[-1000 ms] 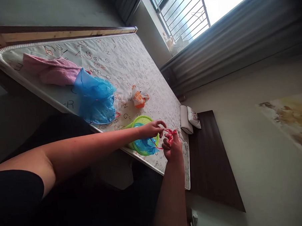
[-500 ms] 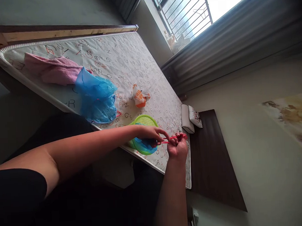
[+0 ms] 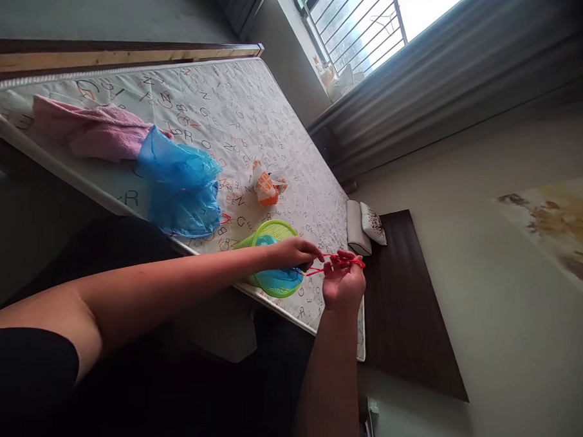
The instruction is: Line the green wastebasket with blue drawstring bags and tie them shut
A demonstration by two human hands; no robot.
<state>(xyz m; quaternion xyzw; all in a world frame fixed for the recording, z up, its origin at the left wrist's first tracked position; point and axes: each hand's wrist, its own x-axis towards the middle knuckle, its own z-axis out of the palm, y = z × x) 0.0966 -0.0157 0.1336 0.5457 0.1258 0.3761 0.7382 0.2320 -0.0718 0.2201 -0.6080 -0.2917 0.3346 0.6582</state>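
Observation:
My left hand (image 3: 297, 252) is closed, its fingers around a red drawstring (image 3: 314, 271) and close to a blue plastic bag (image 3: 277, 280). That bag sits inside a light green mesh basket (image 3: 259, 231), which lies tilted on the mattress, its mouth facing my hands. Palm up, my right hand (image 3: 343, 287) has its fingers curled on the bunched far end of the red drawstring. The cord stretches between both hands. My left forearm hides part of the basket.
On the mattress (image 3: 263, 123) lie a pink towel (image 3: 104, 133), another blue plastic bag (image 3: 181, 191) and an orange-and-white plastic packet (image 3: 267, 188). Cushions (image 3: 358, 227) sit by the dark headboard (image 3: 411, 303). A barred window (image 3: 360, 28) and grey curtain (image 3: 411, 78) are beyond.
My right hand's fingers have loosened and spread somewhat around the red drawstring. The strands now stand further apart between my hands. The whole view has shifted slightly.

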